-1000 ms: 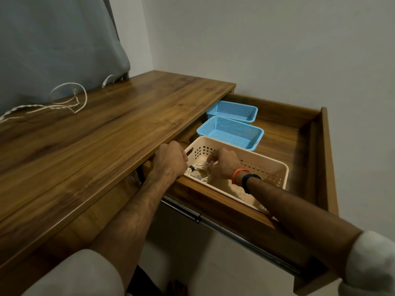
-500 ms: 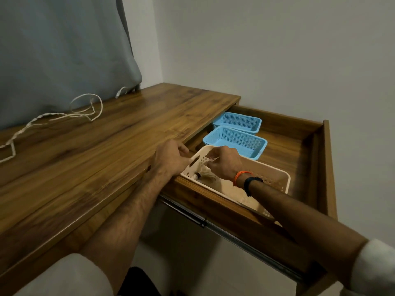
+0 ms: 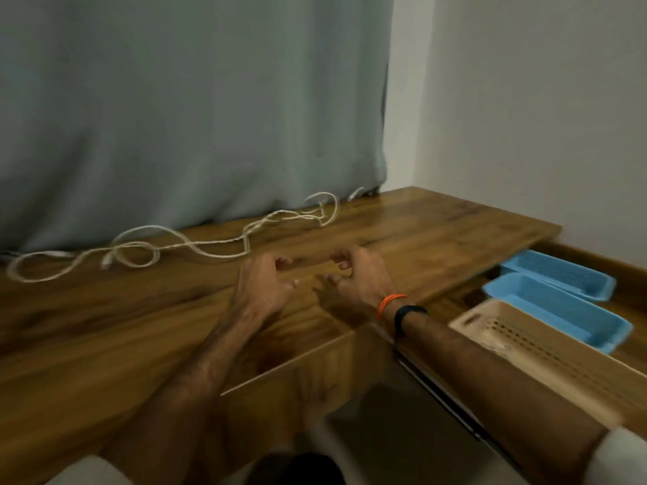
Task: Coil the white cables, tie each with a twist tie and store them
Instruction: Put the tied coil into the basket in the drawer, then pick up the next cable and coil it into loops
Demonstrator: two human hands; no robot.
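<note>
A long white cable (image 3: 196, 245) lies loose and uncoiled along the back of the wooden desk (image 3: 87, 330), near the curtain. My left hand (image 3: 266, 288) and my right hand (image 3: 360, 278) hover side by side over the desk top, in front of the cable and apart from it. Their fingers are loosely curled and hold nothing. The beige basket (image 3: 546, 358) sits in the open drawer at the right; its contents are hidden from this angle. An orange band and a black band circle my right wrist.
Two blue mesh baskets (image 3: 560, 302) stand behind the beige one in the open drawer (image 3: 602, 260). A grey curtain (image 3: 175, 99) hangs behind the desk, and a white wall closes the right side. The drawer juts out to the right of my arms.
Both hands have left the beige basket and moved left over the desk top, holding nothing. The view has swung left towards the loose cable.
</note>
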